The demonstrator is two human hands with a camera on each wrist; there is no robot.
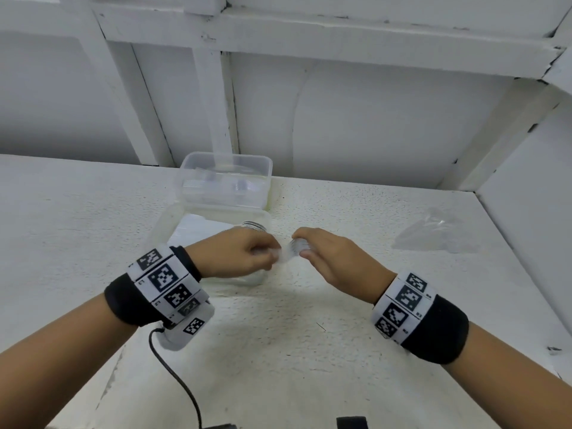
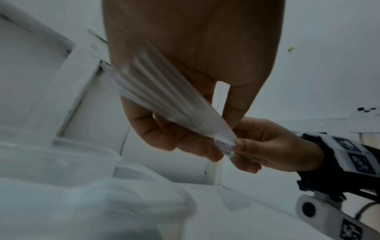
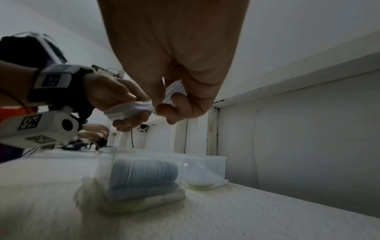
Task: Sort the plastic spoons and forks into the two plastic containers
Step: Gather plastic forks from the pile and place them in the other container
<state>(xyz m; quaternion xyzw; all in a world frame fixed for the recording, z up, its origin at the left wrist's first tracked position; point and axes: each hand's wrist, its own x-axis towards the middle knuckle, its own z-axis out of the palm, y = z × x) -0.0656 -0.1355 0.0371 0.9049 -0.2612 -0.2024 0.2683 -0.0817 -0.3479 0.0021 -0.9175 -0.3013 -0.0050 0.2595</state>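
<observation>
A bundle of clear plastic utensils hangs between both hands above the table, just right of the near container. My left hand grips the fanned handle ends. My right hand pinches the other end. Blur hides whether they are spoons or forks. The near container holds a stack of rounded spoon bowls. Behind it stands the far container with clear pieces inside.
A crumpled clear plastic bag lies at the right on the white table. White walls and beams close off the back and right side. A black cable trails from the left wrist.
</observation>
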